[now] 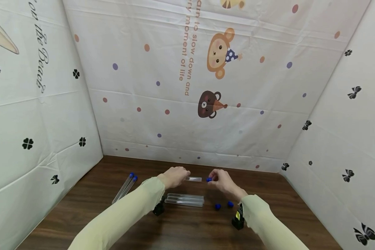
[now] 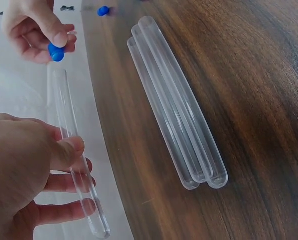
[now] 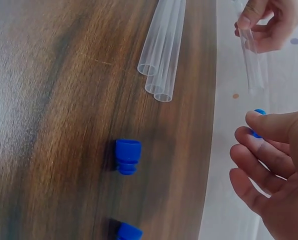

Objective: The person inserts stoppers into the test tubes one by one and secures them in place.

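Note:
A clear test tube (image 2: 66, 107) is held between the thumb and fingers of my left hand (image 1: 174, 176), its mouth toward the right hand. My right hand (image 1: 222, 180) pinches a blue stopper (image 2: 56, 52) between thumb and fingertips. A short gap separates the stopper from the tube's mouth. Several clear tubes (image 1: 185, 200) without stoppers lie side by side on the table, nearer my body than the hands. Two loose blue stoppers, one upright (image 3: 127, 156) and one partly cut off at the frame's edge (image 3: 129, 232) in the right wrist view, lie below the right hand.
Two tubes with blue stoppers (image 1: 125, 187) lie at the left on the dark wooden table (image 1: 187, 232). White printed sheets (image 1: 175, 125) form walls behind and at both sides. A black wrist camera (image 1: 238, 219) sits under the right sleeve.

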The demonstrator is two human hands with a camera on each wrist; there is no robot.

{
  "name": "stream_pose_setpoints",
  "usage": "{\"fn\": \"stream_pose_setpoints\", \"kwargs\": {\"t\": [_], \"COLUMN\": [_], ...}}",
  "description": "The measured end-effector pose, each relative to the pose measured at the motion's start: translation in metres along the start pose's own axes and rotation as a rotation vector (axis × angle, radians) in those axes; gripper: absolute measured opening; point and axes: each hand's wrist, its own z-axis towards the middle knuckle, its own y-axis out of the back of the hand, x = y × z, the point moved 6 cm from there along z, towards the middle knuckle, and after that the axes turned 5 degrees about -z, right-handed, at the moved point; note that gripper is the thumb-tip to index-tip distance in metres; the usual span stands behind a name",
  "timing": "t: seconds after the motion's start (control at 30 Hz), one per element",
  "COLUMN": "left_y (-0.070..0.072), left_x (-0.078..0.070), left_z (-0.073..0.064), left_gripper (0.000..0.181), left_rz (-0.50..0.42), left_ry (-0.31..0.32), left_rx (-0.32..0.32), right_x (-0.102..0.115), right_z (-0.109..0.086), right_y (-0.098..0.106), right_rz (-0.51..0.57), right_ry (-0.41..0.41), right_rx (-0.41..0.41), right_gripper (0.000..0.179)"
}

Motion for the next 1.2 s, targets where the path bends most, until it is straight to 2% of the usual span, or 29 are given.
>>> {"fn": "stream_pose_setpoints", "kwargs": {"t": [0.23, 0.47, 0.67, 0.8, 1.0, 1.2], "left_y": [0.001, 0.002, 0.002, 0.003, 0.003, 0.002], "left_x": [-0.003, -0.004, -0.005, -0.008, -0.006, -0.007], "left_z": [0.005, 0.005, 0.004, 0.005, 0.005, 0.006], "left_gripper": [0.017, 0.017, 0.017, 0.017, 0.024, 0.029], "left_rz": [-0.002, -0.024, -0.028, -0.015, -0.005, 0.042], "left_ry": [0.001, 0.006, -0.01, -0.023, -0.01, -0.05], "left_rx": [0.007, 0.015, 0.005, -0.012, -0.016, -0.047], "right_x": [0.001, -0.005, -0.01, -0.011, -0.008, -0.007], "right_z": [-0.002, -0.002, -0.003, -0.003, -0.001, 0.002], "right_y": [-0.002, -0.007, -0.014, -0.018, -0.02, -0.024], "right_rz": [0.108, 0.274, 0.349, 0.374, 0.379, 0.399], "right_ry": [-0.034, -0.065, -0.116, -0.139, -0.147, -0.15], "right_rx": [0.038, 0.077, 0.101, 0.112, 0.076, 0.047], "right_gripper": [0.013, 0.024, 0.029, 0.03, 0.031, 0.036]}}
